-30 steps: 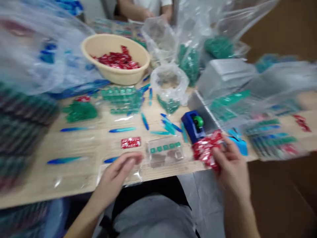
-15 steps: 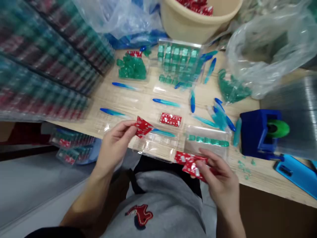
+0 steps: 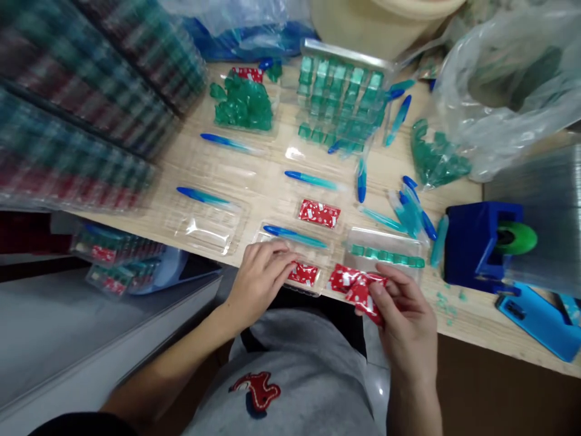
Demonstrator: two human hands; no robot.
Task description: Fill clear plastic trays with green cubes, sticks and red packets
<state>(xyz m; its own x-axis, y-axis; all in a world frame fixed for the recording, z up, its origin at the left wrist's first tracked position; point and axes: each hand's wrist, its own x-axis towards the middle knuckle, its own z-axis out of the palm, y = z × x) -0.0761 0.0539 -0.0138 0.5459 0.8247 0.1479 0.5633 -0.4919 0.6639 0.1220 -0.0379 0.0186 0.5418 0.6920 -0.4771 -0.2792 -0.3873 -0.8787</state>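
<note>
Pale wooden bench [image 3: 476, 312]: one small red white-patterned packet [image 3: 303, 274], lengthwise left to right in a clear plastic tray [image 3: 323, 261], at left grip [image 3: 259, 281] fingertips; pinched or released, cannot tell. Right grip [image 3: 408, 321], farther right: clasping several red patterned packets [image 3: 362, 293].

Pale wooden table [image 3: 481, 330], grey floor [image 3: 377, 381].
</note>
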